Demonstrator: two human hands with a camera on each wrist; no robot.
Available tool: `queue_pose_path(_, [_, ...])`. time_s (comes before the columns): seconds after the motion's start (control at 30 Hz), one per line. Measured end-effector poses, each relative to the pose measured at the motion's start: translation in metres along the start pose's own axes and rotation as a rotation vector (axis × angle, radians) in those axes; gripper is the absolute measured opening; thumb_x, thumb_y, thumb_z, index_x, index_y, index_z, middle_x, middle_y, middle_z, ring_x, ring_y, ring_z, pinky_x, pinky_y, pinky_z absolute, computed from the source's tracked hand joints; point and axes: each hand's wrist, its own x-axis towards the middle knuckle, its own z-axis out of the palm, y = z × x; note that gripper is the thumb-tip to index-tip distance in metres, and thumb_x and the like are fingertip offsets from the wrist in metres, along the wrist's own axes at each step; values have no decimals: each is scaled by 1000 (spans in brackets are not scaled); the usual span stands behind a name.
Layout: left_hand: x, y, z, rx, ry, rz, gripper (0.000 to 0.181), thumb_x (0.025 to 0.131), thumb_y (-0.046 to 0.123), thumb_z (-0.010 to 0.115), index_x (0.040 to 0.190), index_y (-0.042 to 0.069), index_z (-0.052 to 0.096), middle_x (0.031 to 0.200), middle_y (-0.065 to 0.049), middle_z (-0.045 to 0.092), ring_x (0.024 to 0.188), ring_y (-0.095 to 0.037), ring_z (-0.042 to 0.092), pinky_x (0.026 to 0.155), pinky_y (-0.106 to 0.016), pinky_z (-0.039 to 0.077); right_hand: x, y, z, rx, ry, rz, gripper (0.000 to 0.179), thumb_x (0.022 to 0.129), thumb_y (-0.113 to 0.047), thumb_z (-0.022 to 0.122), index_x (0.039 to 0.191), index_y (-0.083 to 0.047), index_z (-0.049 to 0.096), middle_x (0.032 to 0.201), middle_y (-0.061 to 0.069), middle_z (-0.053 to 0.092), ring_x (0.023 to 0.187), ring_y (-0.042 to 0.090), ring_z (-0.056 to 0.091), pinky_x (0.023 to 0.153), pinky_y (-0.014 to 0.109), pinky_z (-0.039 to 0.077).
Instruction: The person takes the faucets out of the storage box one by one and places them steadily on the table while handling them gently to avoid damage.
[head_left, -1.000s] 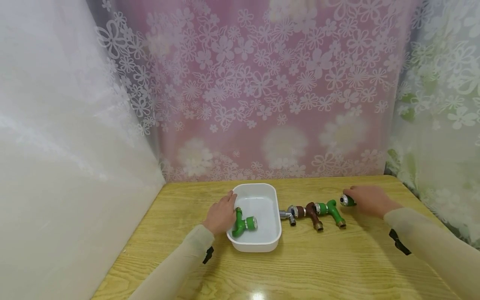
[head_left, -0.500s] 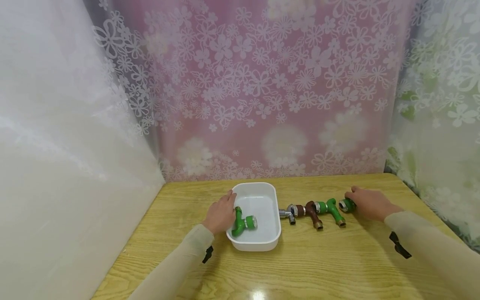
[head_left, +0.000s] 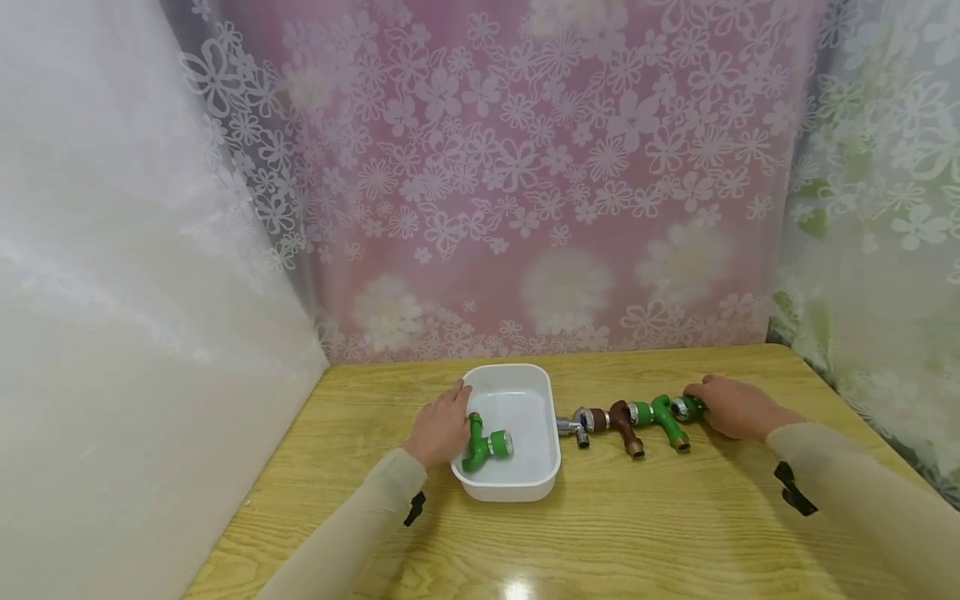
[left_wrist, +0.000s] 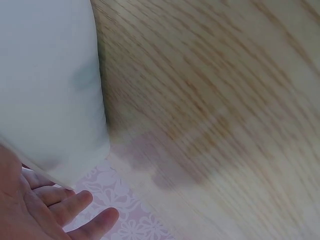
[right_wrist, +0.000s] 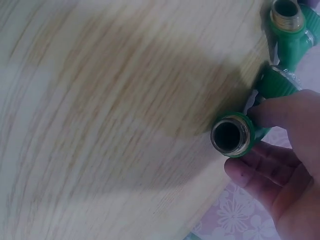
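In the head view my left hand [head_left: 437, 427] rests along the left rim of a white plastic basin [head_left: 517, 493]. The left wrist view shows its fingers [left_wrist: 100, 222] fairly straight beside the basin's outer wall. Inside the basin lies a green water tap [head_left: 477, 448] with a silver-ringed knob. On the right, my right hand [head_left: 738, 407] grips a second green tap [right_wrist: 231, 135] between thumb and fingers, its threaded mouth facing the wrist camera. That tap's knob end is right at another green tap [head_left: 670, 423], the last of a row lying on the table.
The row continues leftward with a brown tap [head_left: 622, 427] and a chrome tap [head_left: 573, 427], close to the basin's right wall. Everything stands on a wood-grain table [head_left: 637, 533]. A floral curtain [head_left: 555, 183] hangs behind the back edge.
My right hand has moved the held green tap slightly left, bringing its knob up to the row. The left hand stays on the basin's rim.
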Motion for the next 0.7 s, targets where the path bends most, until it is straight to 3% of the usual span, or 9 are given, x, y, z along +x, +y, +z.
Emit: queue_pose_path(0.7, [-1,1,0,-3,-9,-14,54,103,19,47,155,6,37,163,-14,33,143,-31,44,110,-50,45,-1,-9,-3,39,-12,15,32,87,-1,67,118,4,66,98,18,65,84,33,66,71,52,56])
